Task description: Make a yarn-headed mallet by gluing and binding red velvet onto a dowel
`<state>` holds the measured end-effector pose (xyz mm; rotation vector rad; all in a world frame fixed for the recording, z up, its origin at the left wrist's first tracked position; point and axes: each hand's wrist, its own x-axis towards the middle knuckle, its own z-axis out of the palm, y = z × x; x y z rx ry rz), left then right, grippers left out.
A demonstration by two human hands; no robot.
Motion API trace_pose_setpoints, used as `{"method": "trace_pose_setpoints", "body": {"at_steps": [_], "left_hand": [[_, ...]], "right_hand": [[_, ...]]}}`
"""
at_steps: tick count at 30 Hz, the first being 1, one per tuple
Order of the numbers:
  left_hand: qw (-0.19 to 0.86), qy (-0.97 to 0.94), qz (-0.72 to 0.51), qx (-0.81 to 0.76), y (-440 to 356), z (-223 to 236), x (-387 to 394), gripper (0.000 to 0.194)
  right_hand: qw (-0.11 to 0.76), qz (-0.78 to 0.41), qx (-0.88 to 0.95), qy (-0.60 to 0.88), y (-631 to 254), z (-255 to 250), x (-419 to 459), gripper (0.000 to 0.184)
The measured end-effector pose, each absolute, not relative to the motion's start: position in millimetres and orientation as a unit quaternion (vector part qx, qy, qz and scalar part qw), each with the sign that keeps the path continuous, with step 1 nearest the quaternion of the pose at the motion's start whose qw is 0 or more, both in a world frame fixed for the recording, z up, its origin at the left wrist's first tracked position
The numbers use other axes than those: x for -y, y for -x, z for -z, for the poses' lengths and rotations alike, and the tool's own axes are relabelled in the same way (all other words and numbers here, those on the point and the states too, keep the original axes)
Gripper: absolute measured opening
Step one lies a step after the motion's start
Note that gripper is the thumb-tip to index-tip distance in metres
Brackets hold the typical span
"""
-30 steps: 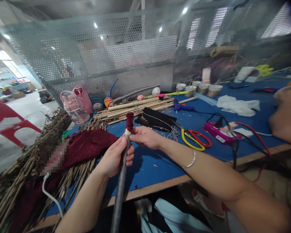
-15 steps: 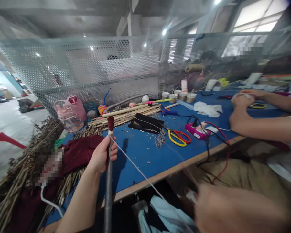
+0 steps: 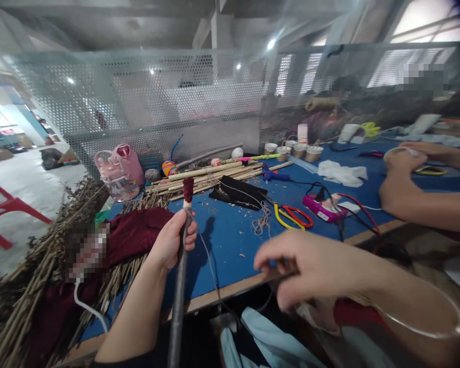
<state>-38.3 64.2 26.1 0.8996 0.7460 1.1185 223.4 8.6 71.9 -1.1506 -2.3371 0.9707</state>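
My left hand (image 3: pixel 178 235) is closed around a grey-wrapped stick (image 3: pixel 177 312). The stick's upper end, capped in dark red cloth (image 3: pixel 188 189), rises above my fist. From that hand a thin grey string (image 3: pixel 207 250) hangs slack over the table's front edge. My right hand (image 3: pixel 291 263) hovers near that edge, its fingers bent and the thumb apart, with nothing visible in it. A bracelet circles the right wrist. Beyond it lie scissors (image 3: pixel 293 217) with one yellow and one red handle, beside a tangle of grey string (image 3: pixel 261 222) and black cloth (image 3: pixel 237 191).
Dried plant stalks (image 3: pixel 26 271) and dark red cloth (image 3: pixel 138 235) lie at left. Behind are pale sticks (image 3: pixel 210 176), a pink bag (image 3: pixel 128 163) and a blue glue gun (image 3: pixel 274 174). A purple power strip (image 3: pixel 322 209) with cords sits near a co-worker's arms (image 3: pixel 410 189).
My right hand has moved up and left to the table edge, its fingers now apart. The string, taut before, hangs slack. My left hand still grips the stick, and the view has shifted slightly.
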Motion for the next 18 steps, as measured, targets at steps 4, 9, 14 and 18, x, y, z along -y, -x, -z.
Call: {"method": "trace_pose_setpoints", "body": {"at_steps": [4,9,14,18], "left_hand": [[0.656,-0.439,-0.500,-0.356,32.5,-25.1,-61.2,0.031],[0.590,-0.453,-0.493,-0.452,29.5,-19.4,-63.7,0.034],[0.568,-0.462,-0.478,-0.485,26.8,-14.1,-68.1,0.036],[0.538,-0.471,-0.471,-0.517,25.9,-12.8,-68.7,0.037]], "right_hand": [[0.359,-0.450,0.717,0.394,-168.0,-81.4,-82.9,0.026],[0.191,-0.715,0.631,0.233,-122.3,-45.7,-128.8,0.045],[0.294,-0.719,0.553,0.303,-115.1,-26.3,-121.9,0.054],[0.343,-0.719,0.473,0.376,-111.9,-25.1,-116.8,0.040]]}}
